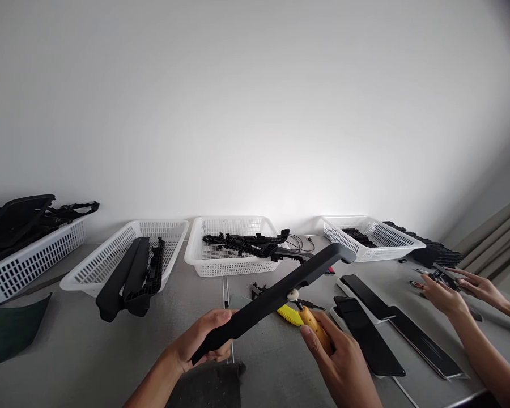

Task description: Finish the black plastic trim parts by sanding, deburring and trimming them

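My left hand (206, 339) is wrapped round the lower end of a long black plastic trim piece (266, 299), which slants up to the right above the table. In my right hand (342, 358) is a hand tool with a yellow wooden handle (315, 330). Its pale round tip (293, 295) is at the lower edge of the trim piece; whether it touches I cannot tell. A yellow serrated object (289, 315) and a caliper (257, 290) lie on the table behind, partly hidden by the trim piece.
White baskets with black plastic parts stand along the wall, among them a middle basket (221, 268) and a left basket (80, 277). Phone-like black slabs (368, 334) lie at right. Beyond them a co-worker's hands (446, 297) hold a small dark part. A dark cloth (208, 388) lies in front.
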`<state>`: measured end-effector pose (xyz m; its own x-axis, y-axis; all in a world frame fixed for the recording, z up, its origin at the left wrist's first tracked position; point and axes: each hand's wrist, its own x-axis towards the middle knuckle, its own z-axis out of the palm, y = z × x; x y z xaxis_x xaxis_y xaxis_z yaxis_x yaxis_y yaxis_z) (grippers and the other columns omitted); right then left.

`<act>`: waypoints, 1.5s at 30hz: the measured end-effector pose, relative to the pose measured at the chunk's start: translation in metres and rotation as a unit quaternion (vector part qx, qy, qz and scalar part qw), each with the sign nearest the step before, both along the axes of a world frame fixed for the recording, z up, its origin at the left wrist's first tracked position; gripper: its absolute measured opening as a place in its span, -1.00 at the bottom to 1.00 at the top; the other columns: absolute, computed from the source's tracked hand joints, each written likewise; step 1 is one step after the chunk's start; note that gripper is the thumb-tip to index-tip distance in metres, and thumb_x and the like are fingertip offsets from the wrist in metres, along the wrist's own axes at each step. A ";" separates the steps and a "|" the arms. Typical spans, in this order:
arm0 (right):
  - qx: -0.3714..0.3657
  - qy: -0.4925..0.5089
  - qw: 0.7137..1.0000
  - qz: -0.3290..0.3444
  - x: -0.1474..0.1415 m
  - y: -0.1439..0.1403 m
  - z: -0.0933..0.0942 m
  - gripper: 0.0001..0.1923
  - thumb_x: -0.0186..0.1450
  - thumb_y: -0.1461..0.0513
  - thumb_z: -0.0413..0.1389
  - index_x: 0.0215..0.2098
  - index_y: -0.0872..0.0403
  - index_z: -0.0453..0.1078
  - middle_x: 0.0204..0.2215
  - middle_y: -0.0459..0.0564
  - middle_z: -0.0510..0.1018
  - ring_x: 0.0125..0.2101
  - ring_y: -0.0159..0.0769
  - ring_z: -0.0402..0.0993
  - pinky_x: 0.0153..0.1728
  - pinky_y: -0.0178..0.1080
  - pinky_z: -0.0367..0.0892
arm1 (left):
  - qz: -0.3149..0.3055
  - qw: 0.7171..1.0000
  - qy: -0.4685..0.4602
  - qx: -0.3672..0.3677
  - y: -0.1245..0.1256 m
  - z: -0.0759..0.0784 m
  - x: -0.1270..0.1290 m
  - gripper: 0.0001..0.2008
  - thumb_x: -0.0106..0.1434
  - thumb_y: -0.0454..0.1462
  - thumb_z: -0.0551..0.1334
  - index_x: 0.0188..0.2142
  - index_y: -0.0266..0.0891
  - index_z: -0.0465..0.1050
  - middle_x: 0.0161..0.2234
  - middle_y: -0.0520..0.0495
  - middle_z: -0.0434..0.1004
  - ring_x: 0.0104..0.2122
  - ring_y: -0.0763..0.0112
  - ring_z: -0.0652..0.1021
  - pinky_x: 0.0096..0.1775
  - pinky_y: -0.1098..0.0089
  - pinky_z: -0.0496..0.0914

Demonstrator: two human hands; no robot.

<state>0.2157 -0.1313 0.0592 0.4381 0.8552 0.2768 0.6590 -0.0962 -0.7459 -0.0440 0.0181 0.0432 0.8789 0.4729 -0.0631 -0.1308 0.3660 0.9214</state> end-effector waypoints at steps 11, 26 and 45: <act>0.000 -0.008 1.000 -0.015 0.000 0.002 -0.001 -0.29 0.45 -0.35 -0.02 -0.05 0.05 0.57 -0.53 -0.10 0.42 -0.52 -0.24 0.28 -0.47 -0.26 0.17 | 0.008 1.000 0.014 0.005 -0.001 0.001 0.001 -0.41 0.36 0.21 0.27 -0.15 -0.33 0.53 -0.72 0.23 0.16 -0.70 0.57 0.04 -0.54 0.39 0.03; -0.002 0.001 1.000 -0.021 0.003 0.005 -0.003 -0.29 0.44 -0.38 -0.04 -0.15 0.04 0.51 -0.54 -0.13 0.36 -0.53 -0.28 0.22 -0.49 -0.28 0.13 | 0.007 1.000 0.020 0.007 0.001 -0.001 -0.001 -0.44 0.39 0.19 0.25 -0.15 -0.32 0.51 -0.70 0.24 0.13 -0.69 0.59 0.03 -0.55 0.39 0.00; -0.034 -0.023 0.992 0.123 -0.018 0.005 -0.009 -0.41 0.50 -0.25 0.02 -0.05 0.03 0.57 -0.50 -0.07 0.55 -0.54 -0.25 0.44 -0.49 -0.28 0.19 | 0.055 0.998 0.016 -0.017 -0.002 -0.007 0.006 -0.48 0.40 0.17 0.27 -0.18 -0.28 0.51 -0.70 0.20 0.19 -0.70 0.57 0.06 -0.55 0.42 0.06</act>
<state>0.1981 -0.1261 0.0499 0.2025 0.9520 0.2295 0.7025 0.0220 -0.7113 -0.0381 0.0164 0.0366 0.8186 0.5641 -0.1079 -0.1427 0.3818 0.9132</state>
